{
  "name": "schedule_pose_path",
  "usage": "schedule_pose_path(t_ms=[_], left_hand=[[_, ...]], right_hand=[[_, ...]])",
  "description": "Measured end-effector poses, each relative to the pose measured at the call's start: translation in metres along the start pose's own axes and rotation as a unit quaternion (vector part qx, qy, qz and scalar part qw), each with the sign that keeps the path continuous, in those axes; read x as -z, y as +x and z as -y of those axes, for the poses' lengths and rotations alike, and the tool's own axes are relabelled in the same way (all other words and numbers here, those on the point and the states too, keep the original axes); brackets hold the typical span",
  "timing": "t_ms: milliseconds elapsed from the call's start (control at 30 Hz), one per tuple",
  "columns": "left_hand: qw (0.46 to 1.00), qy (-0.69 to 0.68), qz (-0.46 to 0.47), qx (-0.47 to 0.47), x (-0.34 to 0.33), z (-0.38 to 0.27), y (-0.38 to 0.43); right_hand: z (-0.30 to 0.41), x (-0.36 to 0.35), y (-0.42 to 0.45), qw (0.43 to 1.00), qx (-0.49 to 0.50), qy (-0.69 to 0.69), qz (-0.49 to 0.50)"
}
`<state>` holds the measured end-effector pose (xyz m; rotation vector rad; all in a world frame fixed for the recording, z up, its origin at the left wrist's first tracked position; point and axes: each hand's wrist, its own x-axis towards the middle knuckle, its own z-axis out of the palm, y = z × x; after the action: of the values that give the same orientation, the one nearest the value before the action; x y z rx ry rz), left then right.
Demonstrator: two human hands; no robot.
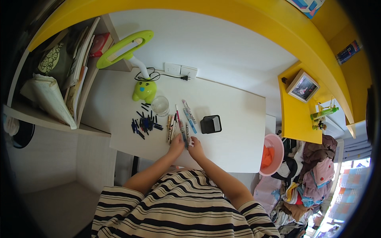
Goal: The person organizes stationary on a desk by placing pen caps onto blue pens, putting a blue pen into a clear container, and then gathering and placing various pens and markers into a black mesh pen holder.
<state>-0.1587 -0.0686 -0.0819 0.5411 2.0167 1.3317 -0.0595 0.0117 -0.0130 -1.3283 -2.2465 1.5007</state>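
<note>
Several pens [172,126] lie side by side on the white desk [235,148], pointing away from me. My left hand [176,145] rests at their near ends, on the left. Just right of it, my right hand [195,148] has its fingers bent beside a patterned pen [187,134]; whether either hand grips a pen is unclear. Beyond the hands lie a blue pen [190,120] and another patterned pen [189,111]. A black mesh pen holder [211,124] is to the right. Many small dark ink cartridges or caps [146,122] form a pile at the left, near a clear glass [160,106].
A green desk lamp [144,90] with a black cord [169,75] stands at the back left. Shelving [95,128] with books borders the left side. A yellow shelf [297,126] and a pink basin [278,154] are at the right, near heaped clothes [318,178].
</note>
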Motion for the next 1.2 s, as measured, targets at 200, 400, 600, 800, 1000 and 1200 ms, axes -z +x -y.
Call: schedule_pose_path(t_ms=[200,400,600,800,1000,1200], left_hand=[[0.996,-0.04,0.022,-0.079,-0.002,0.0,0.008],[0.989,-0.105,0.106,-0.011,0.017,-0.067,-0.024],[0.99,-0.04,0.113,0.075,0.024,-0.081,-0.019],[0.979,-0.162,0.103,0.071,0.016,-0.071,-0.02],[0.975,-0.173,0.074,0.12,0.008,-0.065,-0.026],[0.967,-0.192,0.119,0.117,0.009,-0.064,-0.031]], right_hand=[[-0.004,-0.012,0.02,0.996,-0.005,0.068,0.06],[-0.005,-0.002,0.02,0.993,-0.055,0.094,0.047],[-0.005,-0.003,0.024,0.999,-0.037,-0.025,0.015],[0.023,0.01,0.019,0.984,-0.117,0.105,0.077],[0.003,-0.001,0.017,0.972,-0.143,0.146,0.113],[-0.011,-0.001,0.015,0.986,-0.097,0.114,0.076]])
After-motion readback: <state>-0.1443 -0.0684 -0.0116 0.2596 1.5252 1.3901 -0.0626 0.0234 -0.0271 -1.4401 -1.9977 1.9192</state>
